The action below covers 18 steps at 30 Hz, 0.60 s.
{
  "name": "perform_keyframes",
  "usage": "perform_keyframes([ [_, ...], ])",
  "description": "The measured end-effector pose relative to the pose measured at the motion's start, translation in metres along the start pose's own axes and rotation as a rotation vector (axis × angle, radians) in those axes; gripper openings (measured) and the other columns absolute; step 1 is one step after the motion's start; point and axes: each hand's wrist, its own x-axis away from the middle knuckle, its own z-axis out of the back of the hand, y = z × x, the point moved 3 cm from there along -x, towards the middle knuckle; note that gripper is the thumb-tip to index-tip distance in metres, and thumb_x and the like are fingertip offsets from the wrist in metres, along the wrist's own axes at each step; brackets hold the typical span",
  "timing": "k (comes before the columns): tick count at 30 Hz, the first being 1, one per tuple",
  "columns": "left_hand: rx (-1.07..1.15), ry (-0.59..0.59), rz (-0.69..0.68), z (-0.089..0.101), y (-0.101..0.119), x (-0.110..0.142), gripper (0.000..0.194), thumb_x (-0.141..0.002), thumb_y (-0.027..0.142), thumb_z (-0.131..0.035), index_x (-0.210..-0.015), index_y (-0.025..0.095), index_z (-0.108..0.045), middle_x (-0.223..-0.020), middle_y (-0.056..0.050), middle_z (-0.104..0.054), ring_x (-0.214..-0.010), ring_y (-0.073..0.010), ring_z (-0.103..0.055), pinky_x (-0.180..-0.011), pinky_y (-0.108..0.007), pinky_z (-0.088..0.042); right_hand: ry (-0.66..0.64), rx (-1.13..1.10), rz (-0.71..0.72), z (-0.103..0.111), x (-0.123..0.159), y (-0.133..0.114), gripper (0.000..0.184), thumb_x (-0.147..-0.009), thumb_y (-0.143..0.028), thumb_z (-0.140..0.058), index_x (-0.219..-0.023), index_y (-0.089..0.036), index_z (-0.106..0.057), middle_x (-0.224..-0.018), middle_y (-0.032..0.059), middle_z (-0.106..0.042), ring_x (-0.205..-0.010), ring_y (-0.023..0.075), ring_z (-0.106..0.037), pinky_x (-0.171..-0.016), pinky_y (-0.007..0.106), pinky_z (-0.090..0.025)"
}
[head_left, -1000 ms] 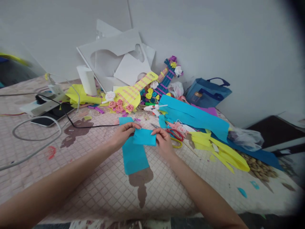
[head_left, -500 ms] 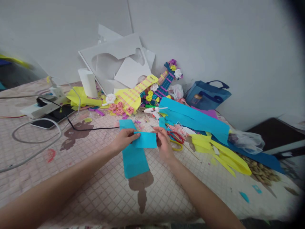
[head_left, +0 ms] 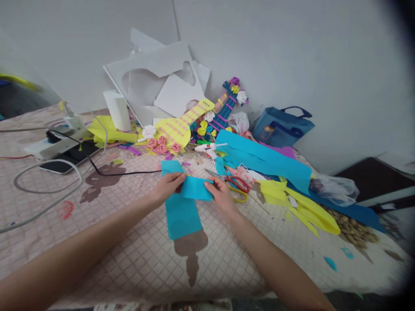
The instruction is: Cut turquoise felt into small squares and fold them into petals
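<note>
Between my two hands is a small piece of blue paper [head_left: 193, 188], stretched out sideways. My left hand [head_left: 168, 186] pinches its left end, and my right hand [head_left: 222, 193] grips its right end with the thumb on top. Under it, a longer blue paper strip [head_left: 183, 218] lies on the table, partly covered by the held piece and my left hand. Just right of my right hand are scissors [head_left: 238, 185] with red and yellow handles. Behind my hands rests a white glue gun [head_left: 207, 148].
A yellow paper guitar [head_left: 175, 131] with pink flowers leans at the back. Large blue paper [head_left: 266, 157] and yellow paper strips [head_left: 301, 207] lie on the right. A black cable [head_left: 129, 175] crosses from the power strip [head_left: 48, 147] on the left.
The right thumb has moved onto the front of the small blue piece, and the left fingers have shifted slightly at its left end. The view has moved a little.
</note>
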Motion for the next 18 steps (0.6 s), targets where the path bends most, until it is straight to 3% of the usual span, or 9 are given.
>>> perform_keyframes([
  [4,0.1,-0.006,0.029,0.001,0.001,-0.002,0.04,-0.071,0.051,-0.062,-0.089,0.015,-0.062,-0.073,-0.001,-0.06,-0.069,-0.015,-0.057,-0.064,-0.027,-0.046,0.049,-0.118,-0.119,-0.001,0.0,0.001,0.024,-0.065,-0.037,-0.071,-0.071,-0.02,-0.056,-0.061,-0.0048,-0.047,-0.053,0.0088,-0.043,-0.045,0.02,-0.034],
  [10,-0.013,-0.084,-0.101,0.004,0.011,0.001,0.033,-0.071,0.034,-0.065,-0.098,0.017,-0.062,-0.078,-0.001,-0.062,-0.068,-0.0126,-0.056,-0.063,-0.024,-0.044,0.046,-0.189,-0.249,-0.001,0.003,-0.001,0.029,-0.062,-0.036,-0.073,-0.083,-0.022,-0.059,-0.066,-0.0048,-0.052,-0.054,0.0094,-0.048,-0.043,0.019,-0.035],
  [14,-0.111,-0.134,-0.156,0.004,0.01,0.0,0.028,-0.066,0.028,-0.067,-0.089,0.014,-0.063,-0.081,-0.004,-0.064,-0.071,-0.0153,-0.057,-0.06,-0.024,-0.044,0.011,-0.158,-0.242,-0.002,0.004,0.0,0.026,-0.064,-0.036,-0.073,-0.083,-0.023,-0.062,-0.064,-0.0052,-0.053,-0.053,0.009,-0.047,-0.043,0.02,-0.034],
  [16,-0.146,-0.102,-0.143,0.005,0.007,-0.001,0.02,-0.067,0.031,-0.066,-0.075,0.014,-0.061,-0.07,-0.002,-0.06,-0.063,-0.0134,-0.054,-0.054,-0.023,-0.04,-0.009,-0.193,-0.235,-0.004,0.003,0.001,0.027,-0.065,-0.041,-0.073,-0.082,-0.023,-0.063,-0.066,-0.004,-0.057,-0.057,0.0104,-0.05,-0.046,0.021,-0.037],
  [18,-0.142,-0.052,-0.092,0.006,0.004,-0.002,0.026,-0.07,0.037,-0.065,-0.063,0.016,-0.052,-0.055,0.004,-0.047,-0.051,-0.0094,-0.044,-0.047,-0.021,-0.033,-0.048,-0.273,-0.256,-0.008,0.003,0.002,0.036,-0.068,-0.053,-0.068,-0.088,-0.024,-0.065,-0.074,-0.0016,-0.063,-0.064,0.0134,-0.055,-0.052,0.023,-0.042],
])
